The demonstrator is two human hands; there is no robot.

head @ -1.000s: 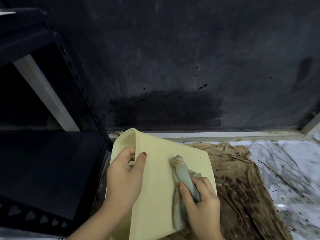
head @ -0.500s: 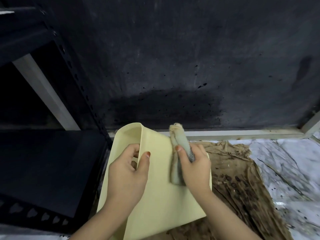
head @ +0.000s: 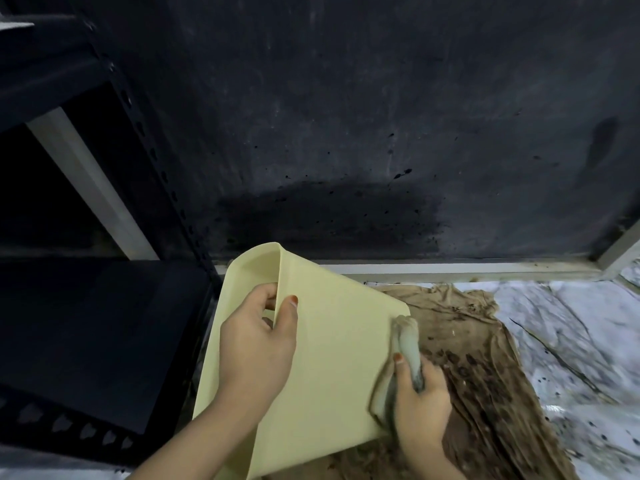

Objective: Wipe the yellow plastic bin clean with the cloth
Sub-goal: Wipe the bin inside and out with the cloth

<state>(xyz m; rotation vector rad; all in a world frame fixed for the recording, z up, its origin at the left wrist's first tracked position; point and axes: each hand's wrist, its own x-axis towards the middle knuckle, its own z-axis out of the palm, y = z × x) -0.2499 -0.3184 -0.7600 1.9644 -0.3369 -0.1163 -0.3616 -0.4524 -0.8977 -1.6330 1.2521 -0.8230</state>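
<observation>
Holding the yellow plastic bin (head: pixel 332 368) on its side, the left hand (head: pixel 256 344) grips the bin's edge, with the thumb on the outside wall and the fingers curled over the rim into the inside. The bin sits low in the middle of the view, tipped so that one wide, flat wall faces up. Its open mouth points to the left, toward a dark shelf unit (head: pixel 86 317).

The right hand (head: pixel 420 403) is curled tight round the cloth (head: pixel 407 344), a grey, rolled-up rag. The thumb lies along the cloth, and the top end of the cloth sticks up past the fingers. The cloth touches the right edge of the bin's flat wall, near the rounded far corner. The lower part of the cloth hangs down beside the bin's edge and looks blurry.

Under the bin and the right hand lies a brown rag (head: pixel 485 375), dirty and wrinkled, with dark spots on it. It is spread over a white sheet (head: pixel 571 341) that has black specks and creases. Behind all of this stands a dark wall (head: pixel 346 133) with black splashes and a darker patch low down. A pale strip (head: pixel 450 268) runs along the bottom of the wall.
</observation>
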